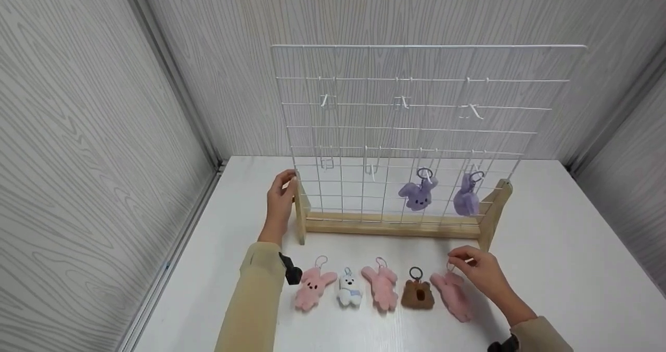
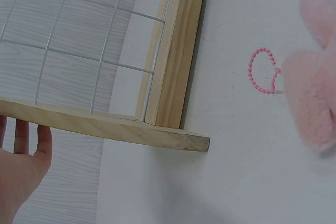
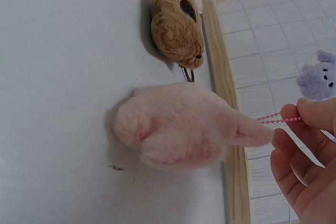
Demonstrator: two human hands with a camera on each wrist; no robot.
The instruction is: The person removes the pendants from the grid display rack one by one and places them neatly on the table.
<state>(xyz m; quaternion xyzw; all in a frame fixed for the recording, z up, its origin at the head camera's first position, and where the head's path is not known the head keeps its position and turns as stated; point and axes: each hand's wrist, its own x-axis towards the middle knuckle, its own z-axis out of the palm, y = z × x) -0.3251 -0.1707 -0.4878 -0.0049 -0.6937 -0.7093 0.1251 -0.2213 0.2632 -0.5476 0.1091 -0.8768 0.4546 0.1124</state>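
Note:
My right hand (image 1: 481, 271) pinches the pink bead chain (image 3: 270, 119) of a pink plush keychain (image 3: 178, 124) between thumb and forefinger. This rightmost plush (image 1: 454, 297) lies stretched out below the fingers, its face not showing. At the other side, my left hand (image 1: 280, 198) grips the left wooden post (image 2: 121, 127) of a white wire grid rack (image 1: 385, 222), fingertips against the wood. Two purple bunny keychains hang on the rack's lower hooks, one bunny (image 1: 419, 196) facing front and another bunny (image 1: 466, 201) turned sideways at the right.
In a row before the rack lie a pink bunny keychain (image 1: 312, 289), a white plush keychain (image 1: 349, 289), another pink plush (image 1: 382, 288) and a brown plush keychain (image 1: 418, 295) with a black ring. Upper hooks (image 1: 403, 102) stick out from the grid. Grey wood-patterned walls (image 1: 208, 55) surround the white table.

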